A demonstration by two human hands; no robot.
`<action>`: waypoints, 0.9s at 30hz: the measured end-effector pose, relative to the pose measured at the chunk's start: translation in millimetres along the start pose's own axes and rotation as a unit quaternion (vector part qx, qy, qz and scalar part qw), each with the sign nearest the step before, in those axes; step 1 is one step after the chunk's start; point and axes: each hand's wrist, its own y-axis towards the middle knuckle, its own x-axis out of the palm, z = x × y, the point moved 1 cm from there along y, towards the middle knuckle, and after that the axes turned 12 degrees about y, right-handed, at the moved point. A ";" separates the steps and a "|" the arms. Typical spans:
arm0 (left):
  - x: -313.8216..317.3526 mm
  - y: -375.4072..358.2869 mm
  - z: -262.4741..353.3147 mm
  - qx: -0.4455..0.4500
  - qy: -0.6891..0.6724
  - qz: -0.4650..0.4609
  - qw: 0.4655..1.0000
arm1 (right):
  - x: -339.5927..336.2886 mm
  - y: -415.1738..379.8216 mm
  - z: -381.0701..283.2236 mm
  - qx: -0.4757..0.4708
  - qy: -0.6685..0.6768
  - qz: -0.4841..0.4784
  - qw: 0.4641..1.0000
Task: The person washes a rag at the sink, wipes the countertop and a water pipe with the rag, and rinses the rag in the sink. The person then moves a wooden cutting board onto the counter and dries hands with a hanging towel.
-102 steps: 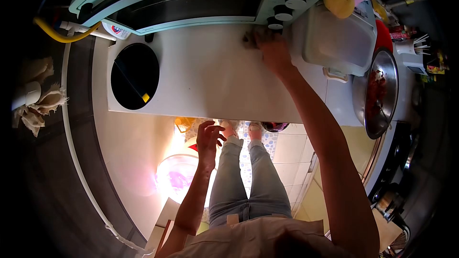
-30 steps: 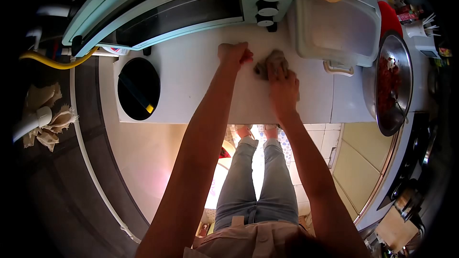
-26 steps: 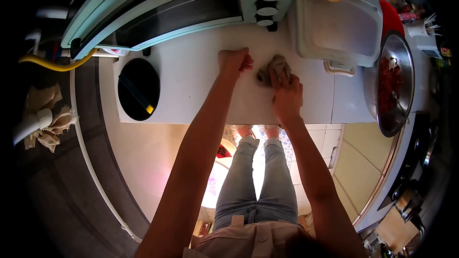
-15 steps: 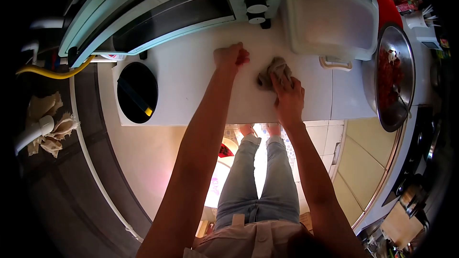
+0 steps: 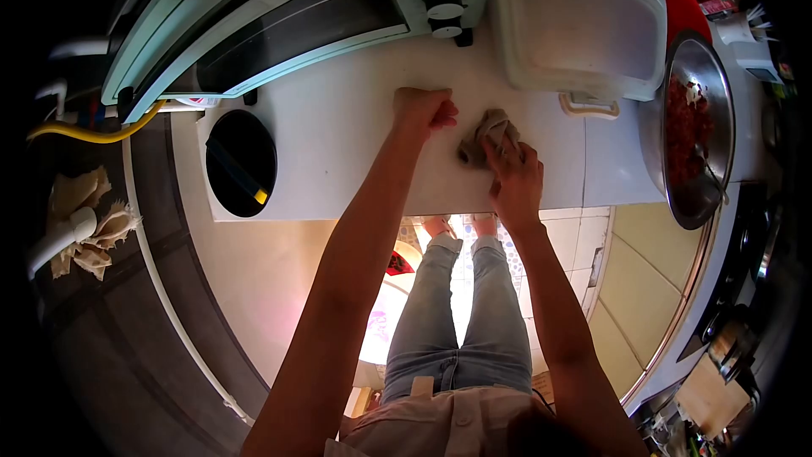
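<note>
My right hand has its fingers on a crumpled grey-brown cloth, pressed to the white countertop. To the left of the cloth, my left hand is curled into a fist just above or against the counter. Its reddish fingers are folded in, so whatever is inside, if anything, stays hidden. A small gap separates the fist from the cloth.
A mint-green oven with knobs stands behind my hands. To its right is a lidded translucent box, then a metal bowl of red chopped food. A black oval container sits at the counter's left end.
My left fist has shifted right and slightly toward me, closer to the cloth. My right hand and the cloth have moved slightly right and toward me.
</note>
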 end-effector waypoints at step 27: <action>4.1 -4.2 -11.3 0.048 -0.196 0.104 0.974 | 25.6 67.6 -7.4 -0.050 -0.065 0.025 0.996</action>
